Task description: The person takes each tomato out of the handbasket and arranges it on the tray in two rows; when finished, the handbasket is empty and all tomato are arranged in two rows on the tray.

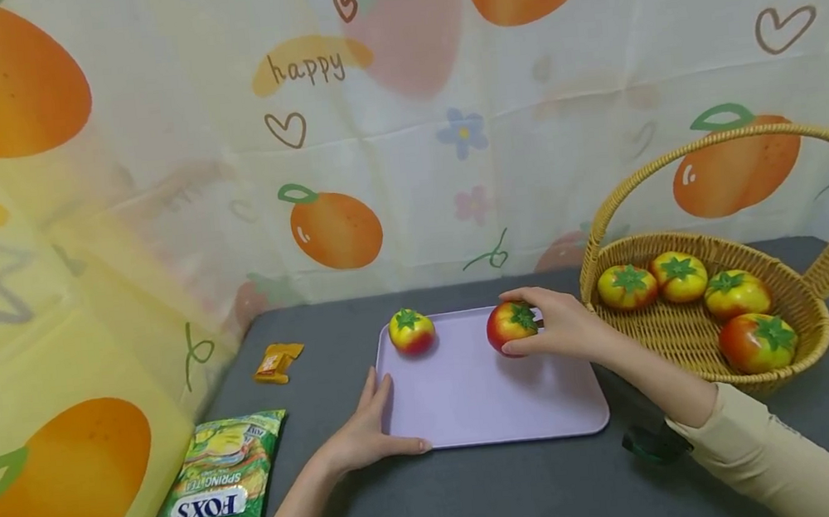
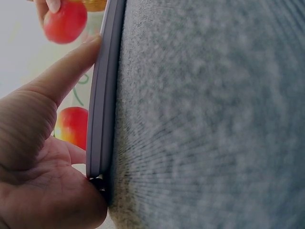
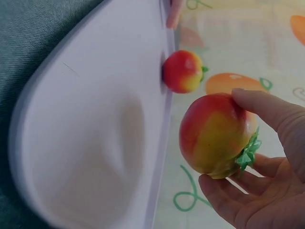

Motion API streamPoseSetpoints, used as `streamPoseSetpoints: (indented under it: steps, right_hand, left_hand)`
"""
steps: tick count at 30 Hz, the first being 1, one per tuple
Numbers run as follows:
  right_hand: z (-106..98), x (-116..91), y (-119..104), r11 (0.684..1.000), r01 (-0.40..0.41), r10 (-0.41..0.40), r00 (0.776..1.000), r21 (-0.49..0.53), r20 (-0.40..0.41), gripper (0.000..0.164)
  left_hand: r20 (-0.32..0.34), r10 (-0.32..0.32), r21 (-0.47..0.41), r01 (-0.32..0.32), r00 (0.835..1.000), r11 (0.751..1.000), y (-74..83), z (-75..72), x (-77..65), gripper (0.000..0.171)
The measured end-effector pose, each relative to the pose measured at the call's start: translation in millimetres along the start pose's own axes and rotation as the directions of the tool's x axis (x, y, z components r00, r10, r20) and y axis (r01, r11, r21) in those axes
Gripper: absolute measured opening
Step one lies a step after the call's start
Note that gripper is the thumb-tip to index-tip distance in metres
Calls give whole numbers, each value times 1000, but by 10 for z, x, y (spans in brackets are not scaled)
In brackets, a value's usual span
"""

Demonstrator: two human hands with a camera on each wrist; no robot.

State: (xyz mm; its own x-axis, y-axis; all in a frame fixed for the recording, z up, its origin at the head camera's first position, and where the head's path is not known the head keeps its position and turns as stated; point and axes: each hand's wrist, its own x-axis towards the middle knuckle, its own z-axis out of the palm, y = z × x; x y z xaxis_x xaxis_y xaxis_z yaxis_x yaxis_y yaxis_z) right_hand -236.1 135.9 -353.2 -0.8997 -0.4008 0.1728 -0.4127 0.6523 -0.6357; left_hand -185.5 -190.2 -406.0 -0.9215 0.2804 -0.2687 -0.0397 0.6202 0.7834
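A pale fruit-printed cloth [image 1: 404, 151] hangs behind a dark grey table [image 1: 527, 497]. With the tray's middle as the dial's centre and 12 farthest from the person, a wicker basket [image 1: 681, 341] stands between 2 and 3 o'clock. The lilac tray [image 1: 465, 395] lies flat on the tabletop. At 1 o'clock, the right hand [image 1: 559, 324] reaches in, thumb and fingers curved around one fruit; at 8 o'clock, the left hand [image 1: 366, 430] touches the tray's corner, thumb and fingers spread and nearly straight. A green Fox's bag [image 1: 214, 473] lies just below 9 o'clock. The held fruit [image 1: 505, 329], red and yellow with a leafy green top, is raised clear of the tray at 1 o'clock; a similar fruit [image 1: 413, 338] sits on the tray at 10. Four more fruits [image 1: 756, 342] rest in the basket. An orange-wrapped sweet [image 1: 275, 363] lies at 9.
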Motion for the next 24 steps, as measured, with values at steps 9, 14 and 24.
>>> streamPoseSetpoints:
  steps: [9,14,24]
  right_hand:
    - [143,231,-56,1000,-26,27,999,-3,41,68]
    - [215,360,-72,999,-32,34,998,-24,58,67]
    - [357,567,-9,998,4,1,997,-61,80,66]
  left_hand:
    - [4,-8,-4,8,1000,1000,-6,-4,-13,116]
    - [4,-11,0,11,1000,1000,-6,-14,-7,116]
    - [2,-18,0,18,1000,1000,-3,0,-16,116]
